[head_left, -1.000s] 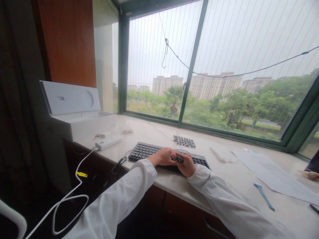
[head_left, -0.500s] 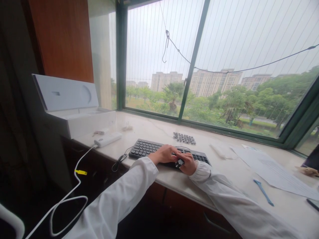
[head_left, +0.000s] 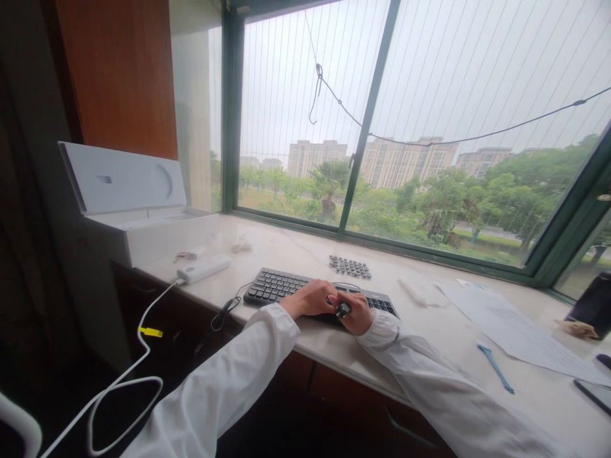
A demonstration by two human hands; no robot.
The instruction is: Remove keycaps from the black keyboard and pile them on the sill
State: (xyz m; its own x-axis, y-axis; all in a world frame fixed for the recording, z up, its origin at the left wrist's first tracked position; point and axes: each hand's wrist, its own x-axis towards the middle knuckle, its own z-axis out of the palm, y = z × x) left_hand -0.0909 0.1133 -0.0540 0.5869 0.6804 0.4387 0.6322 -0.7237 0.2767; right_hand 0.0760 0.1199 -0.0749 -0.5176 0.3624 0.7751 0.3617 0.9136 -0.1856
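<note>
A black keyboard (head_left: 277, 286) lies on the pale marble sill (head_left: 429, 331) below the window. Both hands rest over its middle. My right hand (head_left: 357, 313) pinches a small dark object with a metal part, probably a keycap puller (head_left: 342, 310). My left hand (head_left: 312, 298) lies beside it with its fingers bent, touching the keyboard and that object. A block of loose dark keycaps (head_left: 350, 266) sits behind the keyboard, apart from it. The keyboard's cable (head_left: 226, 310) curls off its left end.
An open white box (head_left: 143, 216) stands at the left, with a white power bank (head_left: 203, 268) and its white cable (head_left: 143, 343) in front. Paper sheets (head_left: 515, 327), a blue tool (head_left: 496, 369) and dark devices (head_left: 592, 305) lie at the right.
The view has shifted slightly. My hands stay over the keyboard's middle; the small object in my right hand has tilted a little.
</note>
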